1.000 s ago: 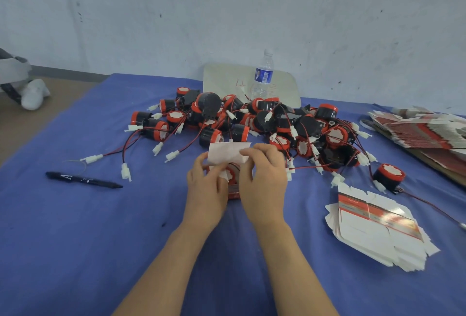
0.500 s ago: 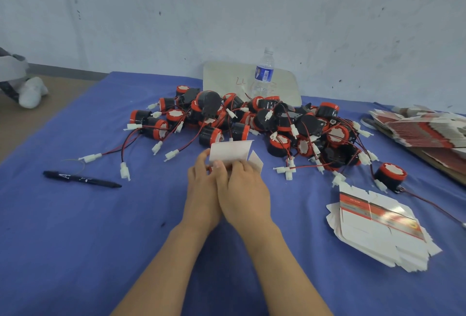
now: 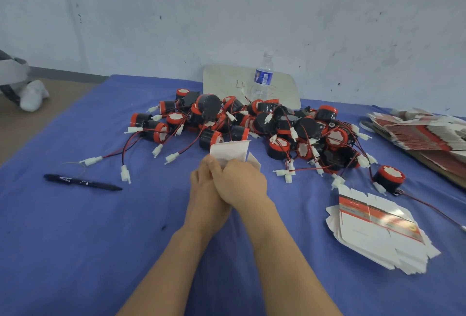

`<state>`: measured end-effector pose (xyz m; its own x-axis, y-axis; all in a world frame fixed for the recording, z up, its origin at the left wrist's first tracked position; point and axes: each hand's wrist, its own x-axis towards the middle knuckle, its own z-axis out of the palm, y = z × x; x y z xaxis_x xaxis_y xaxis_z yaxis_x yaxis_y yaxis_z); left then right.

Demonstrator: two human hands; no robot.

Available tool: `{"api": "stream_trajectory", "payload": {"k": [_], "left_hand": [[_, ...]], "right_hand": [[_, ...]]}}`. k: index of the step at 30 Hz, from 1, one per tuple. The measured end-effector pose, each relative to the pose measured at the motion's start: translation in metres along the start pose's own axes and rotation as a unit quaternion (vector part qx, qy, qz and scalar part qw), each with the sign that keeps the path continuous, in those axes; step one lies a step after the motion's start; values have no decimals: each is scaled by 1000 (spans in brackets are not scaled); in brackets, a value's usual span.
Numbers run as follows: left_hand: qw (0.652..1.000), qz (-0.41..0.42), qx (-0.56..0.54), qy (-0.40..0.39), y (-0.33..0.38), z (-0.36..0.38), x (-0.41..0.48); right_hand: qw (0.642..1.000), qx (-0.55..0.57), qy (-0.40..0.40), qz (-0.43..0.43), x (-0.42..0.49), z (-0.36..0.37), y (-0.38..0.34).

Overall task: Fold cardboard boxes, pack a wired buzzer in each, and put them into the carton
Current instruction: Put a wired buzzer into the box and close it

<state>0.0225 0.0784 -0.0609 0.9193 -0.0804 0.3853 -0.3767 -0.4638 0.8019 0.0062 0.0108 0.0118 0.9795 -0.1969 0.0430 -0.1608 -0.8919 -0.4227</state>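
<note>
A small white cardboard box (image 3: 230,152) stands on the blue table in front of me, its top flaps sticking up. My left hand (image 3: 204,184) and my right hand (image 3: 240,182) are pressed together around its near side, fingers curled on it, the right partly over the left. The box's lower part is hidden behind them. Behind it lies a heap of black-and-red wired buzzers (image 3: 264,124) with white connectors. One buzzer (image 3: 389,178) lies apart at the right. A stack of flat box blanks (image 3: 378,232) sits at my right.
A black pen (image 3: 80,182) lies at the left on the blue table cover (image 3: 88,240). A water bottle (image 3: 263,76) stands at the back on a white board (image 3: 227,81). More flat blanks (image 3: 423,131) are piled at the far right. The table's left edge drops to the floor.
My hands came together on the box: the right hand slid left and now overlaps the left. A side flap of the box now stands out to the right.
</note>
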Motion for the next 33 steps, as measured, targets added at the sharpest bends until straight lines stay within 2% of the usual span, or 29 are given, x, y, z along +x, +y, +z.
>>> {"api": "stream_trajectory", "payload": {"k": [3, 7, 9, 15, 20, 26, 28, 30, 33], "left_hand": [[998, 25, 59, -18, 1, -1, 1], [998, 19, 55, -18, 4, -3, 0], [998, 14, 55, -24, 3, -2, -1], [998, 22, 42, -29, -1, 0, -1], [998, 14, 44, -31, -3, 2, 2], [998, 7, 45, -40, 0, 0, 0], [998, 15, 44, -32, 3, -1, -1], [999, 38, 28, -16, 4, -4, -2], [998, 19, -59, 21, 5, -6, -2]], "right_hand": [[997, 50, 47, -20, -4, -2, 10], [981, 120, 151, -23, -8, -13, 31], [974, 138, 176, -12, -8, -16, 41], [988, 110, 100, -29, -10, -10, 50], [998, 43, 13, -35, -8, -2, 48], [999, 5, 3, -34, -3, 3, 47], [998, 30, 35, -36, -3, 3, 50], [983, 118, 132, -49, -5, 0, 49], [912, 283, 296, -34, -5, -6, 52]]}}
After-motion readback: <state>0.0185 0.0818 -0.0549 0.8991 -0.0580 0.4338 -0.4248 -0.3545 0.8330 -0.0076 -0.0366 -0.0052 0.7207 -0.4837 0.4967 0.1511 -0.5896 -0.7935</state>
